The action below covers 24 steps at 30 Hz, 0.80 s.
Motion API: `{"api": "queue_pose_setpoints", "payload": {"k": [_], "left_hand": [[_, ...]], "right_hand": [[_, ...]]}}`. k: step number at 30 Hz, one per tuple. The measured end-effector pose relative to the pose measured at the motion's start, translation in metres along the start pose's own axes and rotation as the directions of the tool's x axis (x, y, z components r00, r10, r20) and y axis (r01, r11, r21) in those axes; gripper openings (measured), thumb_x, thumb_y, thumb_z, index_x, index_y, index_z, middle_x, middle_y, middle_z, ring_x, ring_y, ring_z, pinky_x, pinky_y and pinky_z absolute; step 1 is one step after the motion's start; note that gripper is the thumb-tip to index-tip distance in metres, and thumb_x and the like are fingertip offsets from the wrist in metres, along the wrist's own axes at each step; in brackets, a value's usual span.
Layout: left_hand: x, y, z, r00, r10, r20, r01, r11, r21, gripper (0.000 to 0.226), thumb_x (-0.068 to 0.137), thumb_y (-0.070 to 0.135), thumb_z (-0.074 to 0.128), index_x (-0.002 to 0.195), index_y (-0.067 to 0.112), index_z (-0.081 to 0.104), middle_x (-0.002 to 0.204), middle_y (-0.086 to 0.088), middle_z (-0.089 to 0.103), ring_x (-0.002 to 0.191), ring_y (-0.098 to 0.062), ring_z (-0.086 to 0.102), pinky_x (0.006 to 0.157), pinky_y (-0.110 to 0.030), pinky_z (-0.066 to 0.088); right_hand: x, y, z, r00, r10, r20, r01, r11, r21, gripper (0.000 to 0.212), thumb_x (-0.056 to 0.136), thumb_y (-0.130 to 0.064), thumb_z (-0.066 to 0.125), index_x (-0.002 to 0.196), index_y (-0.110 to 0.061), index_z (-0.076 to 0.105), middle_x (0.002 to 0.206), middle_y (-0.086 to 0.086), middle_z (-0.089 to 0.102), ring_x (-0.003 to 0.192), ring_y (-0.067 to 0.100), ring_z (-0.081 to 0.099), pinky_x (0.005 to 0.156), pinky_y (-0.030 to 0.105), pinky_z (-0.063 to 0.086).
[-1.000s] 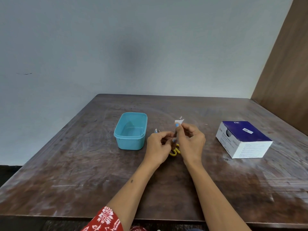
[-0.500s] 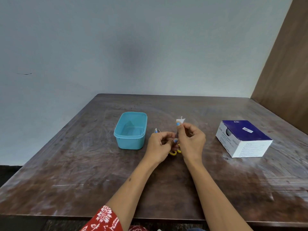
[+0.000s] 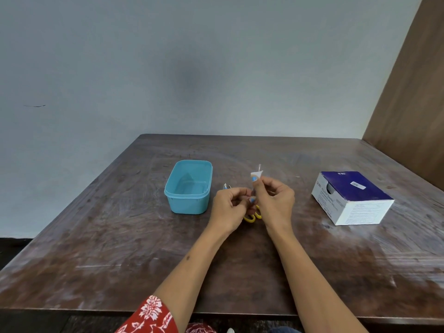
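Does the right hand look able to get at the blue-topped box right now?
Probably yes: only bare table lies between the right hand and the box, though it pinches a white packet.

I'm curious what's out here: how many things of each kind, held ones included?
Turquoise tub: 1
Blue-and-white box: 1
Yellow-handled scissors: 1
Small white packet, pinched by left hand and right hand: 1
Total: 4
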<state>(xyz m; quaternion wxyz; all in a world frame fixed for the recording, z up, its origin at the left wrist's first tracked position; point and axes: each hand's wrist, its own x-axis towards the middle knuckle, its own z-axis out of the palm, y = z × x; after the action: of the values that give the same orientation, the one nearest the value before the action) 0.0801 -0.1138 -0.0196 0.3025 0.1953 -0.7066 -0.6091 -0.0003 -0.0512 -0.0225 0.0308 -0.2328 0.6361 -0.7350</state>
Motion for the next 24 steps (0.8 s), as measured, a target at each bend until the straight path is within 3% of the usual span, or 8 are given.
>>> {"api": "queue_pose_setpoints", "payload": {"k": [3,8,11,14,16,19,24], "left_hand": [[0.0005,0.0021,-0.0011,1.0,0.012,-0.026,-0.014,0.999,-0.051,0.018,0.086,-0.006,0.057,0.095,0.006,0.068,0.077,-0.004,0.069,0.064,-0.007,0.068,0.063,-0.019,0.056],[-0.0013,0.001,0.0014,0.999,-0.01,0.035,0.009,1.0,0.008,0.016,0.087,-0.002,0.059,0.093,0.009,0.067,0.076,-0.003,0.069,0.065,-0.007,0.068,0.063,-0.019,0.056],[-0.0006,0.0014,0.0,1.0,0.013,-0.02,-0.013,1.0,-0.028,0.017,0.087,-0.005,0.057,0.099,0.002,0.067,0.077,-0.003,0.069,0.065,-0.005,0.068,0.063,-0.018,0.056],[0.0017,0.0014,-0.0024,0.996,0.021,-0.086,-0.025,0.999,-0.039,0.021,0.086,-0.005,0.057,0.104,0.002,0.067,0.083,-0.003,0.071,0.073,-0.009,0.07,0.071,-0.024,0.058],[0.0012,0.0009,-0.0018,0.996,0.013,-0.084,-0.019,0.997,-0.072,0.016,0.086,-0.002,0.06,0.096,0.006,0.069,0.08,-0.003,0.071,0.071,-0.011,0.071,0.07,-0.025,0.058],[0.0005,0.0003,0.0007,0.999,0.008,-0.039,-0.011,0.997,-0.072,0.011,0.087,0.002,0.06,0.09,0.008,0.069,0.076,-0.005,0.07,0.064,-0.011,0.069,0.065,-0.023,0.058],[0.0037,-0.002,-0.0032,0.996,0.017,-0.088,-0.018,1.0,-0.016,0.017,0.09,0.003,0.055,0.101,0.005,0.069,0.085,-0.009,0.072,0.076,-0.018,0.071,0.071,-0.029,0.059]], "right_hand": [[-0.0025,-0.0012,0.0023,0.999,0.002,0.054,-0.002,1.0,-0.015,0.01,0.084,-0.015,0.068,0.082,-0.005,0.07,0.067,0.007,0.069,0.059,0.016,0.066,0.051,0.028,0.054],[0.0015,0.0002,-0.0012,0.997,-0.032,-0.069,0.032,0.999,-0.004,0.022,0.083,-0.026,0.069,0.09,-0.005,0.07,0.072,0.007,0.067,0.06,0.015,0.063,0.051,0.026,0.048],[-0.0014,-0.0024,0.0004,1.0,-0.003,0.018,0.003,1.0,0.0,0.007,0.084,-0.019,0.068,0.08,-0.013,0.07,0.064,0.004,0.067,0.055,0.014,0.062,0.049,0.026,0.05],[-0.0048,-0.0003,0.0035,0.996,-0.031,0.085,0.034,0.999,-0.039,0.006,0.083,-0.02,0.07,0.081,-0.014,0.072,0.065,0.005,0.069,0.062,0.019,0.067,0.06,0.034,0.057],[-0.0041,-0.0004,0.0024,0.998,-0.052,0.043,0.053,0.998,-0.027,0.009,0.083,-0.019,0.069,0.085,-0.011,0.072,0.063,0.003,0.068,0.062,0.016,0.066,0.063,0.033,0.056],[-0.0026,-0.0017,0.0007,0.999,-0.038,-0.006,0.038,0.999,0.01,0.009,0.085,-0.015,0.067,0.088,-0.007,0.07,0.06,0.0,0.065,0.056,0.008,0.062,0.056,0.025,0.051],[-0.0051,0.001,0.0043,0.993,0.026,0.118,-0.025,1.0,-0.005,0.007,0.085,-0.016,0.067,0.082,-0.011,0.071,0.069,0.007,0.07,0.066,0.022,0.069,0.058,0.033,0.057]]}}
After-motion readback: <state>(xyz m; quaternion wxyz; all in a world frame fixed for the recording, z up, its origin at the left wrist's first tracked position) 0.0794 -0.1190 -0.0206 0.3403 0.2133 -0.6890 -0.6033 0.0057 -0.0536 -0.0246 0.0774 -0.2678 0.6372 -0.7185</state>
